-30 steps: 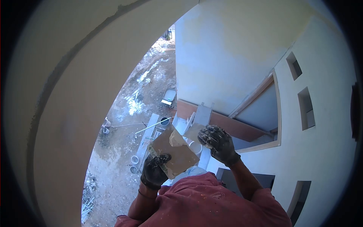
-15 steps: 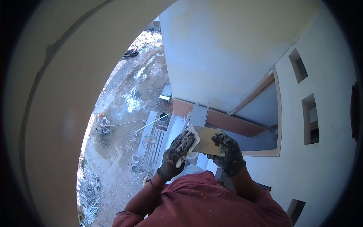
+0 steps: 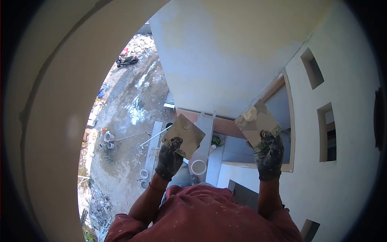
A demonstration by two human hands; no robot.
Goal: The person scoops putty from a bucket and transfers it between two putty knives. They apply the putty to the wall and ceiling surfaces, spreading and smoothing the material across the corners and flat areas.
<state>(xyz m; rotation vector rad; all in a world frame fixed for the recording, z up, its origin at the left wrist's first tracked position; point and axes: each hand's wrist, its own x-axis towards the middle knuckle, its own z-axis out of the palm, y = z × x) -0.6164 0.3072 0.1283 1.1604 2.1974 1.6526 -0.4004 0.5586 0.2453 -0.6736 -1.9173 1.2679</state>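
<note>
My left hand (image 3: 169, 159), in a dark stained glove, grips the lower left edge of a square, flat putty scraper (image 3: 188, 131). Its face is turned up and looks mostly bare, with some smears. On the other side, my gloved right hand (image 3: 269, 159) is closed around the lower edge of a second putty scraper (image 3: 264, 119). A pale lump of putty (image 3: 250, 114) sits on that blade's upper left part. The two scrapers are held apart, in front of my chest. Between and below them stands a round white bucket (image 3: 198, 166).
Long planks (image 3: 206, 135) lie below me. A wood-framed opening (image 3: 291, 121) is in the right wall (image 3: 302, 92), beside small recesses (image 3: 312, 68). A curved wall edge (image 3: 96, 80) rises at left. Far below are buckets (image 3: 109, 137) and a parked motorbike (image 3: 127, 61).
The hands were close together with the scrapers meeting; now they have moved apart. The right scraper has risen to the right and shows the putty lump. The view has shifted slightly.
</note>
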